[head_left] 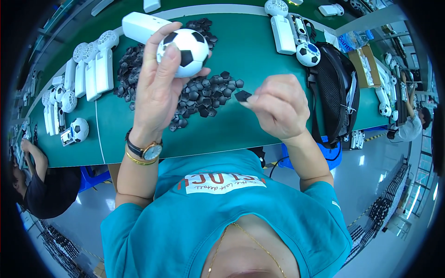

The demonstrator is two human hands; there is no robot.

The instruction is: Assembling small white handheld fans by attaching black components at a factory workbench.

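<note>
My left hand (160,83) is wrapped round a white ball-shaped head with black pentagon patches, a small football (191,50), raised over the table. A long white casing (141,25) extends behind my fingers; they hide whether it joins the ball. Between the thumb and fingers of my right hand (280,104) is a black pentagon piece (242,96), held apart from the ball. Below and between the hands lies a pile of loose black pentagon pieces (201,95), and more of them spread to the left behind my left wrist.
White handheld devices with mesh round heads (99,65) lie in a group at left, near another football-headed device (79,129). At right are more devices (282,34), a black backpack (333,88), a water bottle (354,41) and a cardboard box (364,67). Other people sit at both sides.
</note>
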